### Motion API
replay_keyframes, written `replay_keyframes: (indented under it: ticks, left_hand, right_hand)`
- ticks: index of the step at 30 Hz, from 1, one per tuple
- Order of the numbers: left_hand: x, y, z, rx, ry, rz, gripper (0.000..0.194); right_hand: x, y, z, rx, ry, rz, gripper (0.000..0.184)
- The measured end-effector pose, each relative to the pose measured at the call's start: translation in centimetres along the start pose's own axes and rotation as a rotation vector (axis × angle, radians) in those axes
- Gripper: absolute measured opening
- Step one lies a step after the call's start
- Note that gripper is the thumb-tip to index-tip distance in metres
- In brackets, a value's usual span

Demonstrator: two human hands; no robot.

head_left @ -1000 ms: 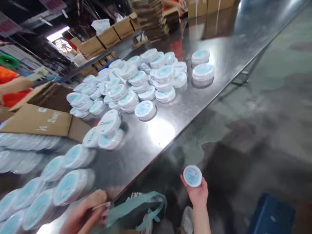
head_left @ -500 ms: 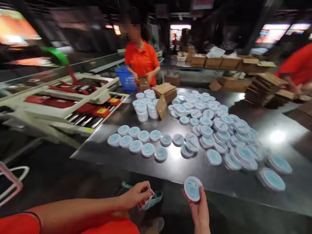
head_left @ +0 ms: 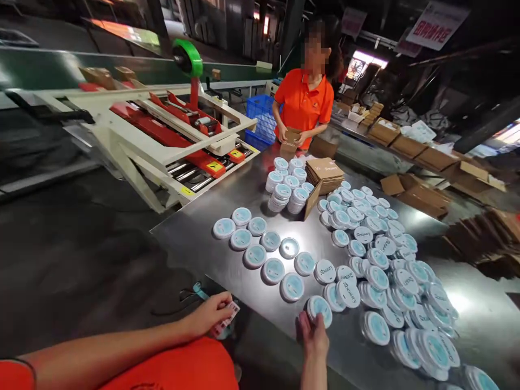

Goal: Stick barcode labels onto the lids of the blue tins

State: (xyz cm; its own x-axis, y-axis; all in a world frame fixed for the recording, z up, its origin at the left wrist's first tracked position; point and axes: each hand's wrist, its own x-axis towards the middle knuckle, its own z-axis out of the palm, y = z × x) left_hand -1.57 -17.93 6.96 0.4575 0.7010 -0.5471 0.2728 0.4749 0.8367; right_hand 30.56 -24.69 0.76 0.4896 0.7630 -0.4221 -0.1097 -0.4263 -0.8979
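Note:
My right hand (head_left: 312,337) is shut on a round white case with a pale blue face (head_left: 319,311), low over the steel table (head_left: 190,234) near its edge. Many matching cases (head_left: 377,279) lie loose around it, some showing a printed dark word. My left hand (head_left: 209,315) sits off the table's near edge, with its fingers closed on a small printed card (head_left: 226,318). A teal strap (head_left: 201,292) trails just behind that hand. An orange sleeve covers my upper arm.
A person in an orange shirt (head_left: 303,103) stands across the table, holding flattened cardboard (head_left: 290,140). Stacks of cases (head_left: 282,189) and a cardboard box (head_left: 325,174) stand on the table. A carton-sealing machine (head_left: 162,141) lies left, a blue crate (head_left: 260,119) behind.
The view has swung left across the table. My right hand has moved from above the near edge down to the table with the case. More cases show a printed word.

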Motion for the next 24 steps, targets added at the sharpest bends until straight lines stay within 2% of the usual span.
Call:
replay_keyframes:
  ticks: [3, 5, 7, 9, 12, 15, 18, 21, 24]
  left_hand:
    - [1.8, 1.1, -1.9, -0.028, -0.076, -0.022, 0.058]
    - [2.8, 1.6, -3.3, -0.028, -0.101, -0.031, 0.061]
    - [3.5, 1.7, -4.6, -0.022, -0.111, -0.046, 0.063]
    - [3.8, 1.6, -5.5, -0.022, -0.108, -0.061, 0.063]
    - [3.9, 1.2, -5.5, -0.026, -0.11, -0.081, 0.062]
    - [3.9, 1.2, -3.9, -0.039, -0.11, -0.061, 0.055]
    - [3.9, 1.7, -1.2, -0.058, -0.054, -0.034, 0.051]
    - [4.1, 2.8, 2.4, -0.034, -0.007, -0.03, 0.048]
    - [5.2, 3.7, 6.9, 0.172, -0.055, 0.128, 0.033]
  right_hand:
    - [0.2, -1.0, 1.5, -0.175, 0.127, 0.073, 0.078]
    - [0.4, -2.1, 1.1, -0.341, 0.21, 0.11, 0.072]
    - [1.2, -3.7, -0.3, -0.524, 0.303, 0.106, 0.06]
    - [3.3, -5.6, -1.7, -0.686, 0.353, 0.05, 0.048]
    - [8.4, -8.0, -2.7, -0.853, 0.264, -0.101, 0.048]
    - [13.5, -9.3, -2.6, -0.959, 0.099, -0.197, 0.06]
    - [16.5, -10.0, -3.4, -1.02, -0.011, -0.232, 0.065]
    - [18.2, -11.3, -6.1, -1.032, -0.074, -0.235, 0.05]
    - [19.7, -12.8, -8.7, -1.005, -0.129, -0.223, 0.029]
